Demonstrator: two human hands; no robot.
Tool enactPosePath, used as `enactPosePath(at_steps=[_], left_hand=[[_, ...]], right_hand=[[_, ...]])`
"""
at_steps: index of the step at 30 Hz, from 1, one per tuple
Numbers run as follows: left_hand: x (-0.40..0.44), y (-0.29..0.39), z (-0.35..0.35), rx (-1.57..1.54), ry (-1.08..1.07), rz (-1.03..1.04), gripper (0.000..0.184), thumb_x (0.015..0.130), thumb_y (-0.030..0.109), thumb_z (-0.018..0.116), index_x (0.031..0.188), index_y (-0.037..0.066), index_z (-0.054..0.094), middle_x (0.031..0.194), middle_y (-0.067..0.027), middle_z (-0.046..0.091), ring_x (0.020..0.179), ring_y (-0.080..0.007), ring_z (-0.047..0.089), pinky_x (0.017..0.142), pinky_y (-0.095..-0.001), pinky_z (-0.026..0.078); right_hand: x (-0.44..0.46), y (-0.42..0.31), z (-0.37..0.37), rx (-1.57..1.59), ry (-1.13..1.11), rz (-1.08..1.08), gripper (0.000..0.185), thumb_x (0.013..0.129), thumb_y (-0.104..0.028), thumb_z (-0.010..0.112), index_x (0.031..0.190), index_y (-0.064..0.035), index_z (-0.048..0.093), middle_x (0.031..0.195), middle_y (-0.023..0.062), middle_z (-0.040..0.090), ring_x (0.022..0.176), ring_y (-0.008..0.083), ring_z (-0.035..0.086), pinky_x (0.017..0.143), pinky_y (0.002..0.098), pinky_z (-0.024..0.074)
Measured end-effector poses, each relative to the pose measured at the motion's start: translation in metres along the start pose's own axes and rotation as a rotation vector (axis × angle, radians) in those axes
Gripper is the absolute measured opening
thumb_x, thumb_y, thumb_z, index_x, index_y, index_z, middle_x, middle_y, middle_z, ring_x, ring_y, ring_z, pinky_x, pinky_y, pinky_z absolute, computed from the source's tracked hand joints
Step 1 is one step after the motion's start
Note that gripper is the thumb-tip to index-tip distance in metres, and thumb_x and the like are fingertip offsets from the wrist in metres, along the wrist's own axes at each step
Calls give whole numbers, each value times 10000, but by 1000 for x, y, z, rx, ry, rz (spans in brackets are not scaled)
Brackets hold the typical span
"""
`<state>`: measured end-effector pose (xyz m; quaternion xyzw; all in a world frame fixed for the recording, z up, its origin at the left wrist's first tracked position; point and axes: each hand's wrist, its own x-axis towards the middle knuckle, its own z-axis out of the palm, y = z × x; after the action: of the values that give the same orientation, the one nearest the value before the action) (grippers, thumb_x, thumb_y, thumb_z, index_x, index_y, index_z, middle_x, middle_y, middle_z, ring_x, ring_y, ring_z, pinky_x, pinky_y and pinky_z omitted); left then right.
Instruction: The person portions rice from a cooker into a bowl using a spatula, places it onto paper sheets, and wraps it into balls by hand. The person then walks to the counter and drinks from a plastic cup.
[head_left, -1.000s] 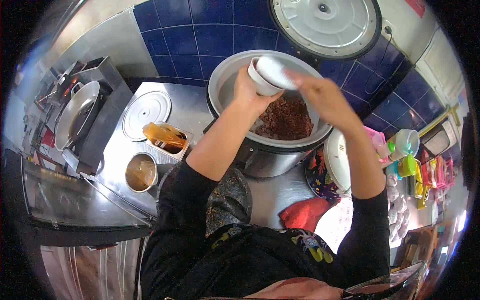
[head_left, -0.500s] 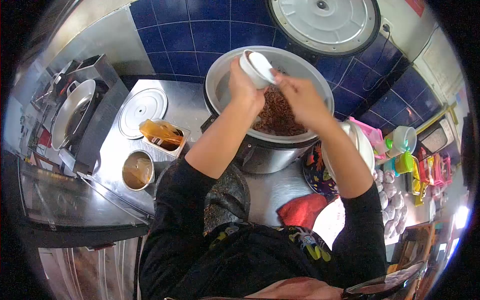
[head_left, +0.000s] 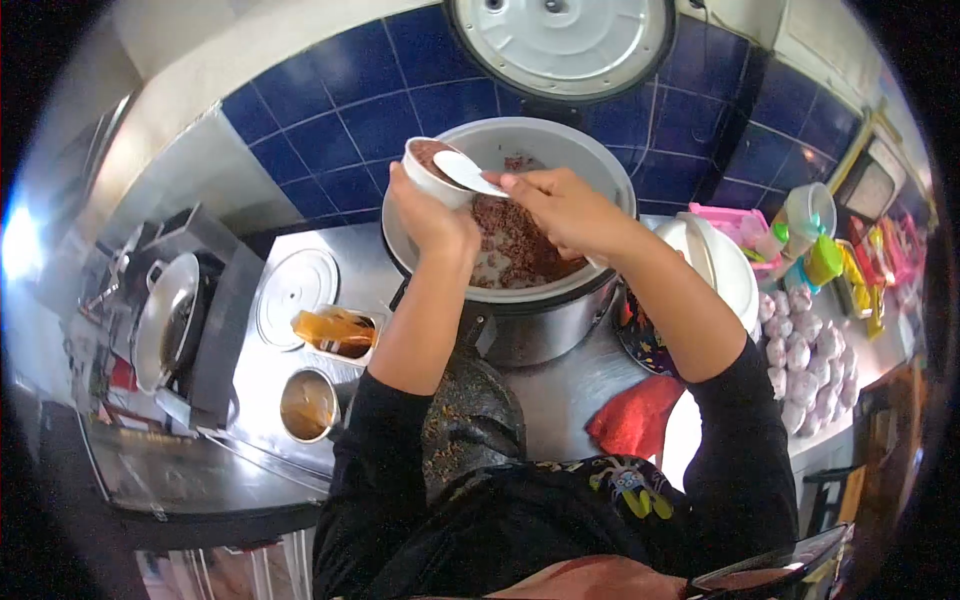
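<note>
My left hand is wrapped round a small white bowl filled with reddish-brown rice, tilted above the left part of a large rice cooker. In my right hand is a white rice paddle, its blade lying over the rice at the bowl's mouth. Inside the cooker pot, more brown rice clings to the bottom and side. The cooker's lid stands raised at the back against the blue tiles.
Left on the steel counter are a round lid, a metal container with an orange-brown packet and a metal pot. A stone mortar and red cloth lie nearer me. Wrapped bundles sit right.
The bowl has turned so its rice-filled mouth faces up more. The paddle blade now lies across it. My view has shifted, and both hands appear further left and lower.
</note>
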<state>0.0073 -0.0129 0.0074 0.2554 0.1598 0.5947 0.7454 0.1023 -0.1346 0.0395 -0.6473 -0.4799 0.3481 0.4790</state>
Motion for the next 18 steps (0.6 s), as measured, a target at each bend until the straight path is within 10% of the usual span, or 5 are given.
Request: enactPosePath(at_steps=[4,8,10,15,18], left_hand=[[30,-5,-13,-189,66,34,495,921,440,290,1227,116,505,1265,-118,509,1196,-334,473,985,-541,383],[39,14,-10,-223,68,105,457,907,364,273,1129,86,560,1183,-121,578,1124,-326,531,970,-507,415],[34,21,-2,-155,4,134,471,920,359,263,1107,45,561,1144,-134,590,1057,-313,581,955,-460,465],[-87,20,71,54,-168,-29,467,950,384,337,1202,48,540,1209,-120,565,1125,-278,547,977,-407,443],[-60,7,45,760,-496,285,299,872,264,545,1093,67,590,1208,-149,549,1168,-304,493,1004,-403,374]], right_hand=[[19,3,-20,-31,218,-152,404,948,-390,490,951,-27,666,552,-6,461,454,96,388,436,312,349],[30,18,-26,-1038,356,-360,708,766,-605,622,1188,-37,596,1050,233,612,965,285,605,849,377,462],[31,9,-2,-589,209,-395,933,677,-696,652,1292,-11,497,1256,263,500,1202,338,456,1019,430,333],[-21,-24,35,692,240,-594,741,772,-468,721,1277,6,456,1204,159,534,1129,237,499,979,350,386],[-57,5,-12,741,483,-561,597,808,-431,704,1175,-6,499,1134,137,559,1060,206,542,902,363,466]])
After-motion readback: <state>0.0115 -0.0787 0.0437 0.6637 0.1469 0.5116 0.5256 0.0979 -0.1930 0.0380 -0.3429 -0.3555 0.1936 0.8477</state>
